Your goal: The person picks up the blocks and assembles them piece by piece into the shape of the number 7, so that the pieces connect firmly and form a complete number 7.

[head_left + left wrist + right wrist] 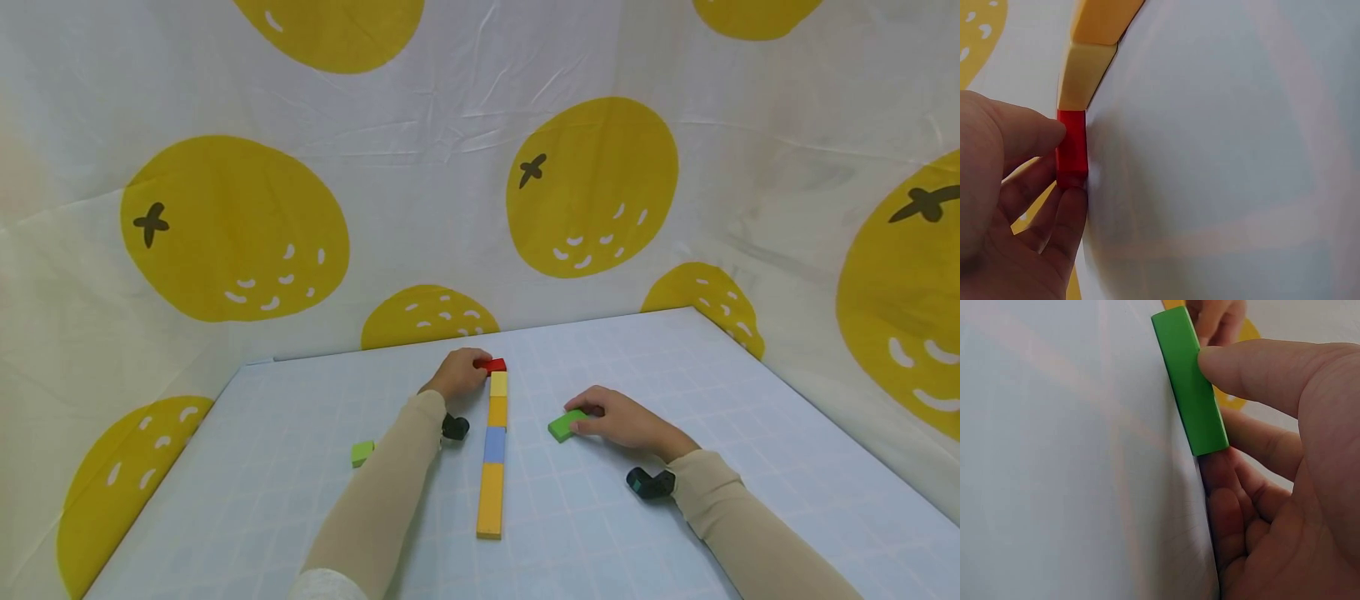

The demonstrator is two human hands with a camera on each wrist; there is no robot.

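My left hand (462, 374) pinches a red block (1072, 147) at the far end of a row of blocks. In the left wrist view the red block meets the pale yellow block (1085, 75). Toward me the row runs on with an orange block (498, 411), a blue block (495, 445) and a longer orange block (491, 500). To the right of the row, my right hand (622, 418) holds a green block (1190, 381) between thumb and fingers, low at the table surface. Part of each held block is hidden by fingers.
A small light green block (362, 452) lies left of the row, beside my left forearm. The table (300, 408) has a pale checked cover. Behind it hangs a white curtain (420, 208) with large yellow fruit prints.
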